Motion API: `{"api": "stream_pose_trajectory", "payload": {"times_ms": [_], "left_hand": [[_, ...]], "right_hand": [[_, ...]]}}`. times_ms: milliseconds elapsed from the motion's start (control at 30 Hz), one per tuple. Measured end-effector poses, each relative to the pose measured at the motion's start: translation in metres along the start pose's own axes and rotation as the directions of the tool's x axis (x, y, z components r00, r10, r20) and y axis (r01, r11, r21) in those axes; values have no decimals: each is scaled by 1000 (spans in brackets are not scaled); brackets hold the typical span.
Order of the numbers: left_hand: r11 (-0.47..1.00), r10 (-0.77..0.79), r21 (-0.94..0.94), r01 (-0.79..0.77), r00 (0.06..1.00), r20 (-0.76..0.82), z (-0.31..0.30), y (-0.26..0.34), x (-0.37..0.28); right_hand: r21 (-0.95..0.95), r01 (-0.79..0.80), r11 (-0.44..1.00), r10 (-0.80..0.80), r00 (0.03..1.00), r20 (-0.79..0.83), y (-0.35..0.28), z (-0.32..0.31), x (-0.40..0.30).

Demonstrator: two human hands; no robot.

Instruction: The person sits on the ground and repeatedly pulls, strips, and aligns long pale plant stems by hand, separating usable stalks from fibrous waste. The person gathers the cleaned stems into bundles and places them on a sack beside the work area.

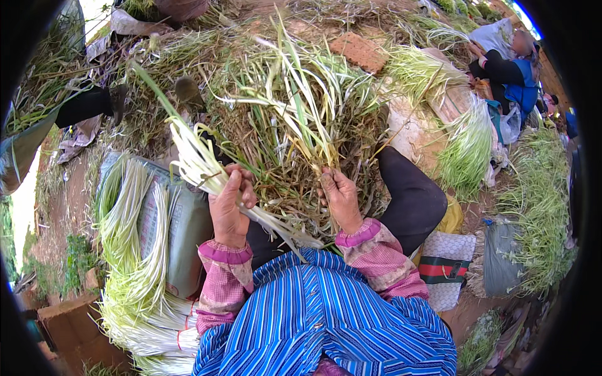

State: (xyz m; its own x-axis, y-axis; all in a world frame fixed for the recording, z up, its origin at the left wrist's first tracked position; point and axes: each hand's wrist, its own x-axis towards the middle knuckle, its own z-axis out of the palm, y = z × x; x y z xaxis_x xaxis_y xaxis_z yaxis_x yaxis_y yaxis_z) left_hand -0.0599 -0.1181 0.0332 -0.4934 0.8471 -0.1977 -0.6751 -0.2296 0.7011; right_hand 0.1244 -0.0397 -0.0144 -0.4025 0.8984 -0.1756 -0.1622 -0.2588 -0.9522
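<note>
My left hand (233, 202) is closed round a bunch of pale, yellow-green leafy stalks (193, 157), whose white ends point down toward my lap. To its right, my right hand (339, 195) grips a looser bunch of long leaves with yellowed, dry bases (308, 108), their tips fanning upward. The two bunches are apart. Between and beyond my hands lies a heap of dry and green plant trimmings (273, 178).
Sorted pale stalks (124, 221) lie over a stuffed sack (188, 235) at left, with banded bundles (174, 338) below. A brick (360, 51) lies beyond the heap. More greens (465, 150) and a seated person (510, 80) are at right, near a patterned bag (447, 251).
</note>
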Motion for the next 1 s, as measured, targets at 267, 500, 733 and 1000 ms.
{"api": "stream_pose_trajectory", "payload": {"times_ms": [267,500,733,1000], "left_hand": [[990,-61,125,71,994,-87,22,-31,28],[974,-155,148,169,983,-103,34,-48,44],[954,-205,206,217,976,-78,36,-52,45],[956,-264,118,269,963,-50,27,-56,50]], "right_hand": [[-109,-24,994,31,998,59,9,-5,-9],[-315,149,937,-110,984,137,18,-13,-12],[-433,246,867,-171,964,205,18,-16,-9],[-229,173,958,-170,985,31,12,-14,-13]]}}
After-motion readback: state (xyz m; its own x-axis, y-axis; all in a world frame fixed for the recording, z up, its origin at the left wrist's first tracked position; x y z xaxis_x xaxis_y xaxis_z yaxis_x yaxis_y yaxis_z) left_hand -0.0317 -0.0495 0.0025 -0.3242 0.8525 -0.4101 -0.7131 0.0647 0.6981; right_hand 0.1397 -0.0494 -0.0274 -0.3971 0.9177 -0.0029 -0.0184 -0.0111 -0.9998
